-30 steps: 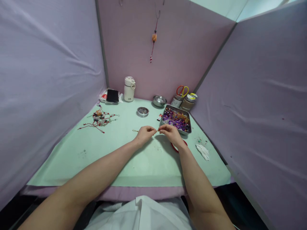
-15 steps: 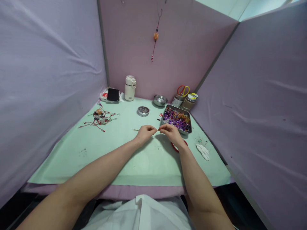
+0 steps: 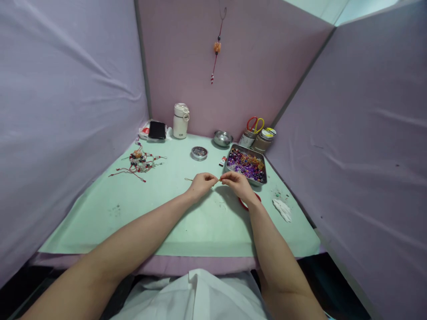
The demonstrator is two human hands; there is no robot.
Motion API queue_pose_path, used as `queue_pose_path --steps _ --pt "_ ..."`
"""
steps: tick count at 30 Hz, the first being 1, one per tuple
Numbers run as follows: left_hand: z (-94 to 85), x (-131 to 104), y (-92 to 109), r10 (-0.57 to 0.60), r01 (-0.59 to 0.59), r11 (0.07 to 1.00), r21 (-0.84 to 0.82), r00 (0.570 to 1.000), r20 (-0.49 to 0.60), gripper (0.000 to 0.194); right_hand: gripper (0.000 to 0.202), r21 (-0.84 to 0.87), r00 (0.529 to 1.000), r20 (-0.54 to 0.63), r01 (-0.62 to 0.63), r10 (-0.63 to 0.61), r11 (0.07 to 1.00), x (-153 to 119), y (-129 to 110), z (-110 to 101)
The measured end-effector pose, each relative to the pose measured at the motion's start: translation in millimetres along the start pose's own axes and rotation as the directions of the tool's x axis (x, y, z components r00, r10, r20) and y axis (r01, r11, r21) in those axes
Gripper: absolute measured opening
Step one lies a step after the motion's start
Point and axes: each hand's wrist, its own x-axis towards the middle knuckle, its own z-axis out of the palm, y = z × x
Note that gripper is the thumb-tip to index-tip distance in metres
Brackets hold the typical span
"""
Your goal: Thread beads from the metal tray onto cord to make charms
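Note:
My left hand [image 3: 202,186] pinches a thin cord [image 3: 188,179], whose looped end sticks out to the left over the green tabletop [image 3: 187,226]. Close beside it, my right hand [image 3: 236,183] is closed in a pinch, its fingertips nearly touching those of the left. Something tiny and orange-brown shows between the fingertips, too small to make out. Red-handled scissors [image 3: 243,203] lie partly under my right wrist. Just behind my right hand stands a metal tray [image 3: 266,177] filled with purple and orange beaded strings [image 3: 247,165].
Beaded red cords [image 3: 140,162] lie at the left. Behind are a black object [image 3: 157,130], a white bottle [image 3: 180,121], a round bead box [image 3: 199,153], a metal bowl [image 3: 223,138] and jars [image 3: 263,140]. A white cloth [image 3: 282,210] lies right; a beaded cord [image 3: 217,47] hangs behind.
The view has tilted slightly. Both hands keep nearly the same pose, with their fingertips close together.

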Motion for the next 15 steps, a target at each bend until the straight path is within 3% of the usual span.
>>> queue_pose_path --steps 15 --pt "1.0 0.7 -1.2 -0.006 0.006 1.000 -0.028 1.000 0.002 0.024 0.017 -0.021 1.000 0.019 0.012 -0.011 1.000 0.5 1.8 1.4"
